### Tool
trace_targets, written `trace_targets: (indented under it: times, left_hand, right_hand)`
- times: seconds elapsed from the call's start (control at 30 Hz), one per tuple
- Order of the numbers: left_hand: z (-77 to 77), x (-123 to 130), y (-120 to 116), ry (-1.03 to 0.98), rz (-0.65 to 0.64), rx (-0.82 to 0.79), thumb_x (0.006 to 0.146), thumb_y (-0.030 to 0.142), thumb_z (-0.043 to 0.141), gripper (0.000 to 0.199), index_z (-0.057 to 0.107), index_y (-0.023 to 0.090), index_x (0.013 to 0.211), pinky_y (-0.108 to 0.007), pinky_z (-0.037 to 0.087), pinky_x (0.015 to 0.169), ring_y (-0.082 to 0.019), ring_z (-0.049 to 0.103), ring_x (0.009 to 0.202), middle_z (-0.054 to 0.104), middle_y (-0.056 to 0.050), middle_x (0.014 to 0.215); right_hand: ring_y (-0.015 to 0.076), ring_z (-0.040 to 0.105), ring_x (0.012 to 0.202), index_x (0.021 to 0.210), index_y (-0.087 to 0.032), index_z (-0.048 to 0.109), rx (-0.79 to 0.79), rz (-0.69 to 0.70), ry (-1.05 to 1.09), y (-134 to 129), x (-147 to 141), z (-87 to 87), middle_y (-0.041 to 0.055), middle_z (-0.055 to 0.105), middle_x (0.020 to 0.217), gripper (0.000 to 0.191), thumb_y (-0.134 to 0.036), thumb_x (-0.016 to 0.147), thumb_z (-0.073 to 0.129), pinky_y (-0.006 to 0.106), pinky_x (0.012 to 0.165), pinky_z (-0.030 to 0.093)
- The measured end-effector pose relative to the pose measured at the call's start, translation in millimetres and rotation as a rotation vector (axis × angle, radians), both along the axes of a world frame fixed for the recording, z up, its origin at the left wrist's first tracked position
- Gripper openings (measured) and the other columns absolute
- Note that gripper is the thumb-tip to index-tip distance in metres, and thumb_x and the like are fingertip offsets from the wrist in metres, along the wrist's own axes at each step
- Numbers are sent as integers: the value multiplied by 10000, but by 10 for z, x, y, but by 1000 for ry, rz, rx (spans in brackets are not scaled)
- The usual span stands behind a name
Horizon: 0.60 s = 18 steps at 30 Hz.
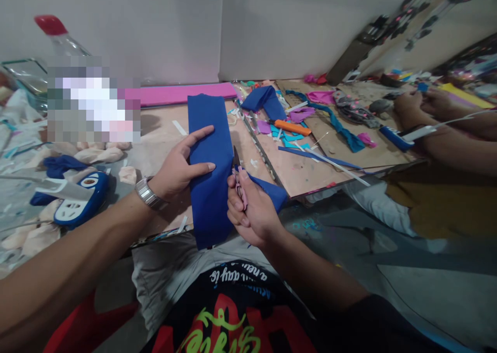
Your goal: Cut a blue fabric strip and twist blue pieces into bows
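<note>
A long strip of blue fabric lies on the table and hangs over its front edge. My left hand presses flat on the fabric, thumb and fingers spread, a metal watch on the wrist. Pink-handled scissors are gripped in my right hand, with their blades at the right edge of the strip. More blue fabric spreads out beneath and to the right of that hand.
An orange cutter lies among scraps at centre right. Pink fabric lines the wall. A blue-and-white power strip sits at left, near a red-capped bottle. Another person's hands are at far right.
</note>
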<state>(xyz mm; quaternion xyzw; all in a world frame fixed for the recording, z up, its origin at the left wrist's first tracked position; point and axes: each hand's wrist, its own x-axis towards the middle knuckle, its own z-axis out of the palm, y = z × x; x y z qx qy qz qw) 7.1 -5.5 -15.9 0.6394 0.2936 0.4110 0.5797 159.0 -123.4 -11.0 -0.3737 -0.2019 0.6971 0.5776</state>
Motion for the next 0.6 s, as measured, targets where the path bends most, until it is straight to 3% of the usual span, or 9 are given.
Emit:
trace_targets:
  times: [0.13,0.23,0.33,0.53,0.6]
  left_hand:
    - [-37,26,8,-99,32,6,648,286,918,1008,461,266,1547,-435,459,1179,-362,480,1441,443,-99,1625]
    - [-74,45,14,-189,35,-38,616,286,950,1236,255,364,1635,-422,537,1096,-346,578,1353,468,-103,1601]
    - [-92,56,11,-218,6,-98,622,297,956,1374,67,390,1665,-417,597,998,-332,667,1233,542,-120,1532]
    - [-79,70,1,-238,24,-70,612,286,965,1404,48,384,1670,-391,590,1020,-343,584,1354,355,-127,1678]
    - [-87,66,4,-239,12,-79,632,278,958,1412,6,399,1667,-402,585,1028,-336,599,1337,367,-132,1672]
  right_hand:
    - [21,266,287,881,-208,552,2,-5,2,3,-4,1,-127,463,479,367,-556,969,625,149,321,214]
    - [19,264,290,878,-208,549,2,-15,-4,-1,-11,9,-129,459,478,368,-554,957,644,149,324,216]
    - [19,263,292,877,-208,548,2,-22,-7,-5,-16,9,-129,458,479,372,-558,946,657,150,327,213]
    - [19,265,292,872,-210,547,7,-14,-6,-2,-8,-9,-127,463,476,383,-566,926,678,150,330,210]
    - [20,263,293,877,-209,551,11,-17,-4,-1,-7,-9,-128,463,475,376,-561,933,672,149,329,213]
